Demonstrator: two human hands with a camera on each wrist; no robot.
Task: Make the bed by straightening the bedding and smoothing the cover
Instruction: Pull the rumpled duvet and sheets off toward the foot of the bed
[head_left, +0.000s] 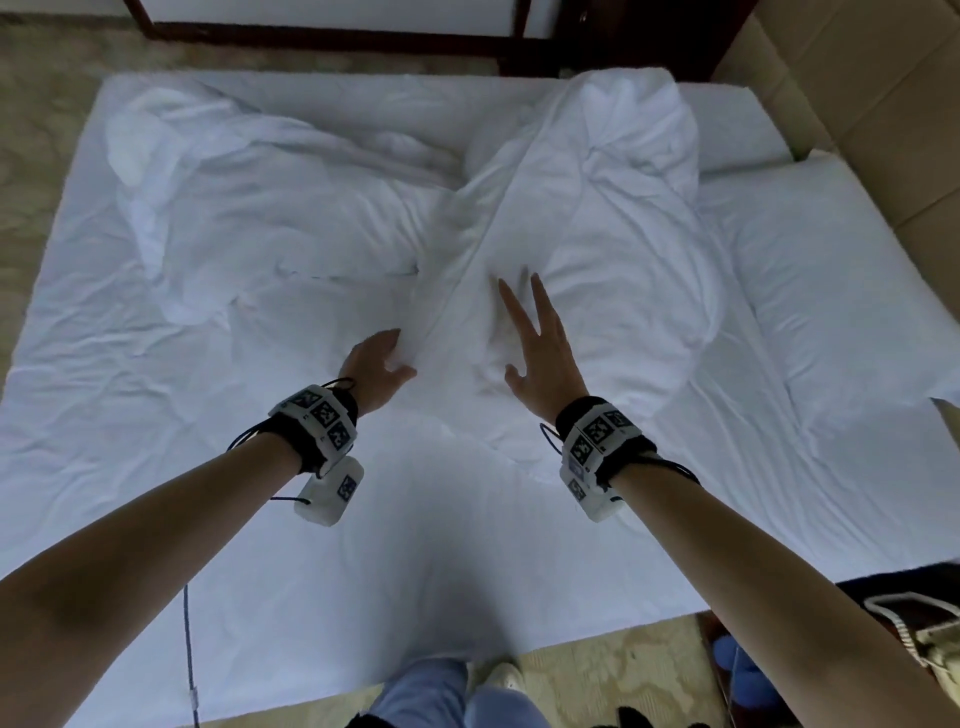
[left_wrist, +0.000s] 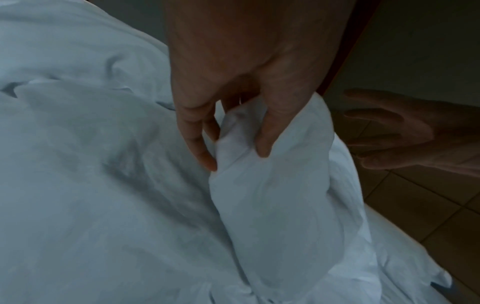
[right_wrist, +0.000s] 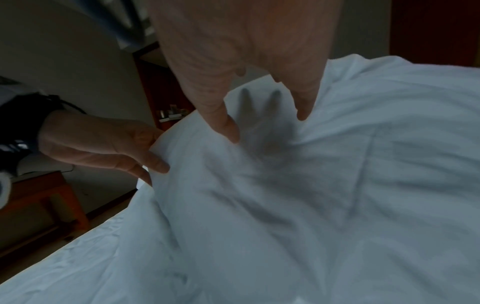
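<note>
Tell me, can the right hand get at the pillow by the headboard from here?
Probably yes: the right hand lies open on the bunched duvet, and nothing stands between it and the pillow.

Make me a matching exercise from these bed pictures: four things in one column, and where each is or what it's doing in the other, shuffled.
Things:
1. left hand
2. right hand
3. bunched duvet
4. pillow

States:
A. lies at the bed's right side
B. grips a fold of the duvet
C. heaped across the middle of the bed
D. fingers spread flat over the duvet

Pairs: 1-B, 2-D, 3-C, 4-A
</note>
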